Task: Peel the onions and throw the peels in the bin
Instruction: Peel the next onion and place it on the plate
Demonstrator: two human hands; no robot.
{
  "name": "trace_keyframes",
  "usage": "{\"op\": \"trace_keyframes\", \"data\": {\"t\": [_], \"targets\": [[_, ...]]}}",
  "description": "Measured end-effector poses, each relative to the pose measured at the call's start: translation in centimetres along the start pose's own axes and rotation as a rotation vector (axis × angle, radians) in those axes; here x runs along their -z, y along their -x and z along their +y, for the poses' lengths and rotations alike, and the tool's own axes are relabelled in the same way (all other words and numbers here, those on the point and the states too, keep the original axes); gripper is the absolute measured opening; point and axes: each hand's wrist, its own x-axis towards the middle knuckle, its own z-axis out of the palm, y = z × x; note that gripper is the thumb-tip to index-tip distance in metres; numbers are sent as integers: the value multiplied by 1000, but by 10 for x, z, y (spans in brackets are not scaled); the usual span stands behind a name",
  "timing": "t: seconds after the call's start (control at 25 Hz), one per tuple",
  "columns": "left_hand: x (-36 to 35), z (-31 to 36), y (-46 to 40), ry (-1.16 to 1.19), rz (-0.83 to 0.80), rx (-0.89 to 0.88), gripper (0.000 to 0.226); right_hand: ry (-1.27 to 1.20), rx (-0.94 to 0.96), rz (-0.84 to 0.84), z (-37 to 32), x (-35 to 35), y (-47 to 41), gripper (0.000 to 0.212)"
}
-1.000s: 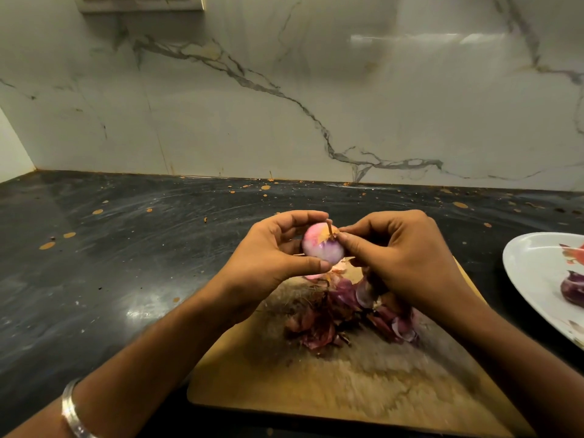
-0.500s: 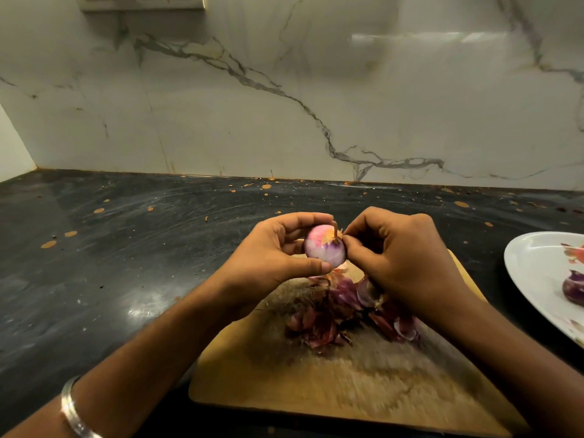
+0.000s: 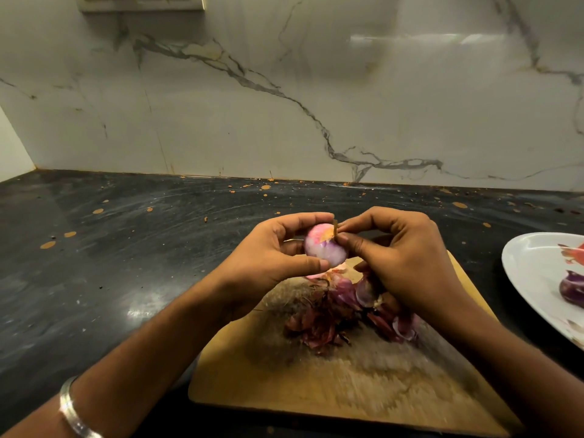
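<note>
While L hand [image 3: 268,263] holds onion [image 3: 322,248] | plate [image 3: 531,267]: 1 peeled onion [image 3: 572,290]

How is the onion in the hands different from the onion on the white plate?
The onion in the hands is pale pink and white; the onion on the plate is dark purple. The first is held above the cutting board, gripped by the left hand, while the right hand pinches its stem; the second rests untouched on the plate. The first shows whole; the second is cut off by the picture's edge. Both look rounded.
</note>
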Motion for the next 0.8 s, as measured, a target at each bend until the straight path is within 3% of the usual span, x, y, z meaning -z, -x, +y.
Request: {"op": "trace_keyframes", "data": {"t": [0.28,0.52,0.8], "targets": [[-2,2,0,38,-25,17,59,185,-31,-1,2,-5,-2,17],[-2,4,2,173,-40,45,60,-250,-385,-9,3,-2,-7,17],[-2,3,0,152,106,34,61,-61,-122,-32,-1,0,-3,15]]}}
